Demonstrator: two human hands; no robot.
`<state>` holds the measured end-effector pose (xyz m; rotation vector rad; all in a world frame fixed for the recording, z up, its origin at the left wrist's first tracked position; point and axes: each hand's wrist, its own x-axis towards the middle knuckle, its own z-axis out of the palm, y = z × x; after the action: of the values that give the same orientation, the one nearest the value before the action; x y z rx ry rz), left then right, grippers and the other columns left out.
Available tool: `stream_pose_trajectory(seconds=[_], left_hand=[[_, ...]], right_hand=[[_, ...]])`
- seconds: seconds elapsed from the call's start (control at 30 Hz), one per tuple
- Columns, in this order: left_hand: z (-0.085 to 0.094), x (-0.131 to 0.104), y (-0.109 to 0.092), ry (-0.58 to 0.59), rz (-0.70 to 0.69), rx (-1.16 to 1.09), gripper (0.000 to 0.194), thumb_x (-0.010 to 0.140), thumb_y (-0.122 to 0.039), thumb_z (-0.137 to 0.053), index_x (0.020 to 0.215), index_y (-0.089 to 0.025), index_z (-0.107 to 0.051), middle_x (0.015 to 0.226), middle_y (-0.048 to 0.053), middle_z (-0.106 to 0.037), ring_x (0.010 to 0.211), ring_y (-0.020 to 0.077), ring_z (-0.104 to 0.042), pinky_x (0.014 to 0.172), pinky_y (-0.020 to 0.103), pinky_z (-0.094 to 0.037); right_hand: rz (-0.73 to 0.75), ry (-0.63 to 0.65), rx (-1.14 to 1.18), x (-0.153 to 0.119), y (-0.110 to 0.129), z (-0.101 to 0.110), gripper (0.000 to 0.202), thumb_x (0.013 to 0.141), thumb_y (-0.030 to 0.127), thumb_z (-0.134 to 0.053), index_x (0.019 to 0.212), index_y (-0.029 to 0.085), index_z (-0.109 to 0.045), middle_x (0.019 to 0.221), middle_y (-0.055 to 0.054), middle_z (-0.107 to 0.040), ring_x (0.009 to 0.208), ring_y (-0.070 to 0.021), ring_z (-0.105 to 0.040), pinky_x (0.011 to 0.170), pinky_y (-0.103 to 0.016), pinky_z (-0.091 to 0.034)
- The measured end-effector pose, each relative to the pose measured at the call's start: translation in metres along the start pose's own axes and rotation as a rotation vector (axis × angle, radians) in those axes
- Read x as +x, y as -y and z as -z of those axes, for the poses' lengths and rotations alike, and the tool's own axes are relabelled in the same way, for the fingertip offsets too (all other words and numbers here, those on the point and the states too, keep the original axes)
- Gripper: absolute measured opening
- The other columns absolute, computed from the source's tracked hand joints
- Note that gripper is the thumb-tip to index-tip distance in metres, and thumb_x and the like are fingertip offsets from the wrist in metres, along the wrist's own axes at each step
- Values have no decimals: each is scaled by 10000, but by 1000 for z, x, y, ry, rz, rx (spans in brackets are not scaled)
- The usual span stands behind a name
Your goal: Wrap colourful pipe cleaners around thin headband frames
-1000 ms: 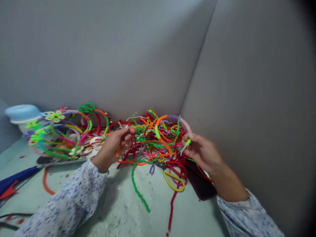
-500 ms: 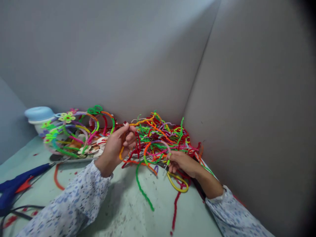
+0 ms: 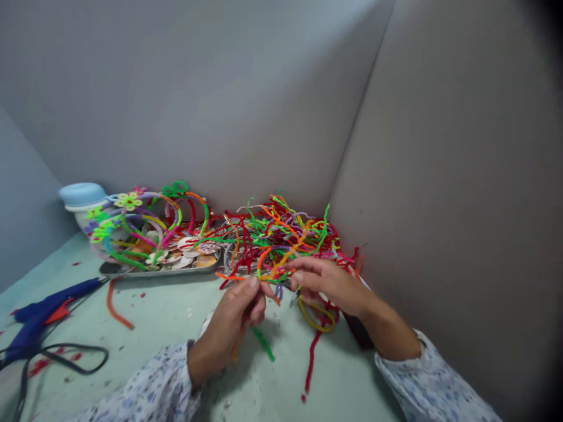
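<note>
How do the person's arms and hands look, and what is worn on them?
Both hands are bare: left hand, right hand. Each arm has a long white sleeve with small blue-grey speckles, left sleeve, right sleeve. No rings or watch are visible.

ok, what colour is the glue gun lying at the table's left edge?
Dark blue with an orange-red trigger: the glue gun, clearest in the head view.

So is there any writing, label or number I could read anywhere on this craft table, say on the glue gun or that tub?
None can be read.
Blue glue gun: no lettering shows.
Pale blue tub: plain, no label visible.
Tray of round printed discs: the patterns are too small and blurred to tell whether they hold words.
Pipe cleaners, left hand and right hand: no text.
</note>
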<state>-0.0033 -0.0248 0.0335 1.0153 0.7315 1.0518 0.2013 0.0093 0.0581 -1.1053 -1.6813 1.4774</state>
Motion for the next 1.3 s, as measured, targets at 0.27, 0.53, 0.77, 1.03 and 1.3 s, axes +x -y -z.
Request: stream_pose_trajectory(seconds=[0.27,0.53,0.77,1.03,1.3], left_hand=[[7,-7,30,98,124,76,353,889,-423,-401,762,-145,-579,482,-46,-379,451,84,-291,461,218,-243],[18,4,33,-10,235,-107,232,842,-380,-521,792,-155,-544,509,-63,-382,432,59,-268,440,195,-232],[19,4,33,91,278,-14,262,842,-385,-522,799,-130,-558,556,-34,-448,445,51,-323,426,193,-205],[20,7,38,79,336,67,269,817,-385,-565,705,-145,-520,494,-51,-433,421,45,-279,413,194,-156],[20,7,35,123,342,149,276,814,-405,-553,784,-134,-594,440,-56,-428,398,48,-251,413,200,-145]], right_hand=[[18,-64,455,16,-34,-53,282,792,408,-606,881,141,-603,607,15,-589,466,-67,-517,419,-168,-339],[114,-585,612,32,-55,-43,258,769,432,-628,832,185,-588,603,39,-564,446,-61,-487,387,-158,-351],[153,-677,534,31,-61,-41,250,804,454,-577,834,207,-564,626,34,-575,478,-76,-513,427,-180,-380],[132,-484,583,29,-64,-40,269,824,445,-549,919,197,-591,652,26,-550,460,-63,-473,405,-174,-343],[22,-262,274,23,-67,-51,326,825,450,-543,918,161,-661,522,33,-527,450,-80,-448,451,-197,-345]])
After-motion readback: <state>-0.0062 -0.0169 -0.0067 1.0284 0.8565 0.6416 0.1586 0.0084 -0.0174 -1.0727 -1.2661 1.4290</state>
